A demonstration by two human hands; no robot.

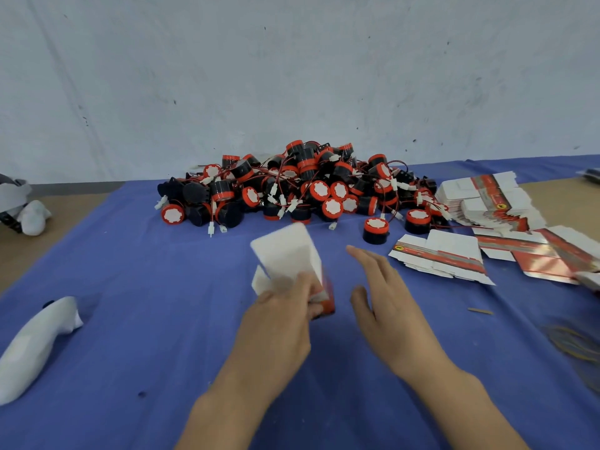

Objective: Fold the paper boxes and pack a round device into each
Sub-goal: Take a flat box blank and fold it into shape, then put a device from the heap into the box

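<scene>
Head view: a paper box (285,251), blurred and seemingly part-folded, is held in the left hand (276,326) grip, in front of the device pile (308,186). The right hand (383,303) grip is spread open w/ nothing held. No packed box is seen. Flat blanks (487,196) are stacked right of the pile, so most work is judged left.

A scuffed pale wall (292,76) rises behind the blue-covered table (130,271).

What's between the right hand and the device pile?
Head view: one stray round device stands on blue cloth between right hand and pile; otherwise bare.
</scene>
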